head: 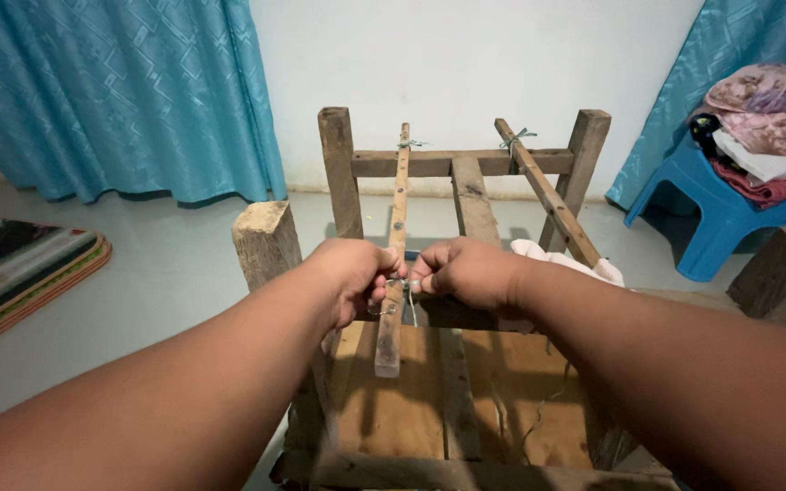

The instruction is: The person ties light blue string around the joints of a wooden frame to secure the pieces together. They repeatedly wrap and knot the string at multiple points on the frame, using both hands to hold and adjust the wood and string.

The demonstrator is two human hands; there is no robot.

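A rough wooden frame [357,164] stands upside down in front of me, legs up. Two thin wooden slats lie across it: the left slat [397,227] runs from the far crossbar toward me, and the right slat [548,195] slants to the right. Thin green string ties both slats to the far crossbar. My left hand [355,273] and my right hand [464,271] are closed side by side at the near part of the left slat, pinching a thin string or wire [408,305] wrapped there. A white cloth [552,259] lies just behind my right wrist.
A square wooden post [266,241] stands left of the frame and a wooden block [780,273] at the right. A blue plastic stool [730,214] holds piled clothes. Teal curtains hang at both sides, a patterned mat [20,268] lies on the grey floor at the left.
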